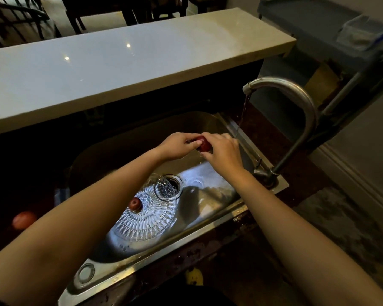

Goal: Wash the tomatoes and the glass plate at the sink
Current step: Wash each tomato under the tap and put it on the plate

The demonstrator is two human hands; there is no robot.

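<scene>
A red tomato (204, 144) is held between my left hand (179, 146) and my right hand (223, 152) over the steel sink (210, 219), close to the thin stream of water falling from the faucet (296, 100). Both hands wrap it, so only part of it shows. On the sink floor lies the cut-glass plate (150, 219), with a second tomato (135, 204) resting on it. A third tomato (23, 220) sits in the dark area left of the sink.
The round drain strainer (169, 187) is beside the plate. A pale raised counter (119, 69) runs behind the sink. A grey cart (341, 40) stands at the right. A yellow object (194, 276) lies on the dark counter in front.
</scene>
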